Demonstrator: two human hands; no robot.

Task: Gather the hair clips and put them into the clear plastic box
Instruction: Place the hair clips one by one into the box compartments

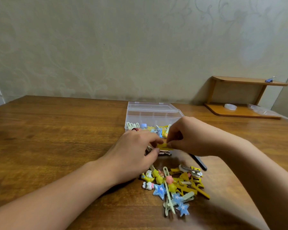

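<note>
Many hair clips are left outside the box, so by my reading the job is somewhere near its middle. The bench (56, 130) is the biggest thing here, a broad top of brown wood with a plain grain and a dull shine. At its far right corner stands a small wooden shelf (243, 97) with rounded edges, with a roll of clear tape (230, 106) on its lower board. Near the far middle of the bench sits the clear plastic box (153, 113), hard and see-through, its hinged lid lying open behind it; along its front wall a row of clips already lies inside, pale green, blue and yellow. Just in front of the box the left hand (136, 151) and the right hand (189, 138) meet over one flat yellow clip (165, 145), each pinching an end between thumb and fingertips, with a few more clips half hidden under the left fingers. Nearer the person lies the loose pile of clips (176, 185) still to be gathered: mustard star outlines, glossy blue stars, slim pale green snap clips, a silver metal one and small moulded figures. A thin black clip (199, 161) lies beside the right wrist.
</note>
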